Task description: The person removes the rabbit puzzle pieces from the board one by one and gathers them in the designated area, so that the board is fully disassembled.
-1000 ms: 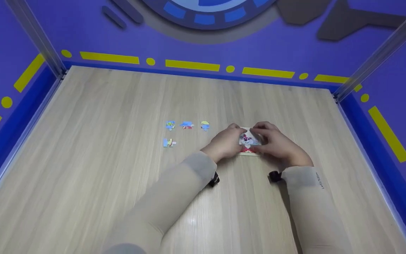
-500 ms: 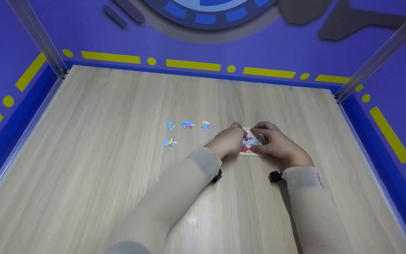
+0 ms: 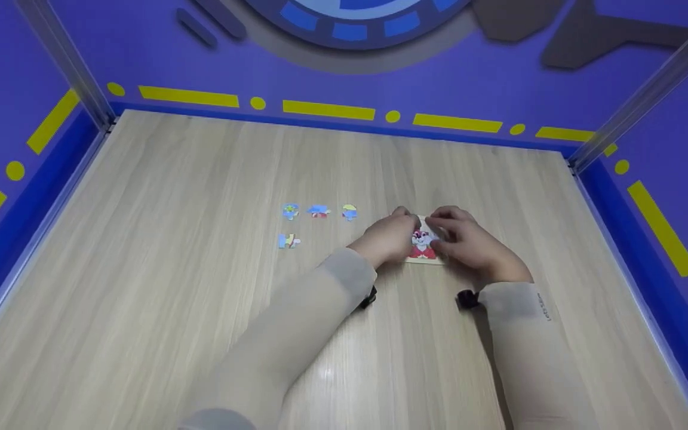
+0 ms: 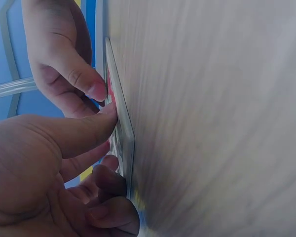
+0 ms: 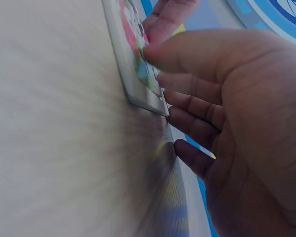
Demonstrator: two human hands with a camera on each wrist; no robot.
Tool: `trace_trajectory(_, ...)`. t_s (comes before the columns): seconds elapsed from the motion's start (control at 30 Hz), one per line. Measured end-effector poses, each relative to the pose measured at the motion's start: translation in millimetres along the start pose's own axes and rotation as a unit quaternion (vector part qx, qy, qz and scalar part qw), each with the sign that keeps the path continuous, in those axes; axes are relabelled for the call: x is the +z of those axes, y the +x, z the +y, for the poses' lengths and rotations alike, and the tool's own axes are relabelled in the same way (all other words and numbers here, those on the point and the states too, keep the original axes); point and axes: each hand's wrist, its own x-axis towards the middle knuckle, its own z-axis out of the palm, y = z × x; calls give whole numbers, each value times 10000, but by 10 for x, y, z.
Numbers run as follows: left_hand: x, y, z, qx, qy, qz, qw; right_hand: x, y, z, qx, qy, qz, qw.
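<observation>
A small framed jigsaw puzzle (image 3: 421, 254), showing a white-faced cartoon animal in red, lies flat on the wooden table. My left hand (image 3: 384, 240) covers its left side. In the left wrist view the left thumb touches the picture while the other fingers curl at the board's edge (image 4: 129, 153). From the other side my right hand (image 3: 469, 243) reaches over the puzzle. In the right wrist view, its thumb (image 5: 160, 55) and fairly straight fingers touch the picture and the frame's edge. Parts of the picture are hidden beneath both hands.
Left of the hands lie loose jigsaw pieces: a blue one with green and yellow (image 3: 290, 211), a blue and red one (image 3: 319, 211), a yellow-topped one (image 3: 349, 212) and a blue and yellow one (image 3: 288, 241). Blue panels (image 3: 344, 83) with yellow marks enclose the table.
My left hand has shifted slightly right, farther over the puzzle, with its fingers more curled. The right thumb has drawn back a little, so more of the red shows. The loose pieces have stayed put.
</observation>
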Motion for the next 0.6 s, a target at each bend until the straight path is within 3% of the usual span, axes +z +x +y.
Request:
trace_trajectory(0.17,-47,-64,41,60,89,76,9999,-5,-3,-6,-35,-18,-8,10000)
trace_trajectory(0.4,-176,-267,131,46,-251,19,9997,-9,8,8,-122,-126,67,9998)
trace_trajectory(0.6,-133,-200,111,27,-158,73,9998,-1,14,14,-99,-108,93,9998)
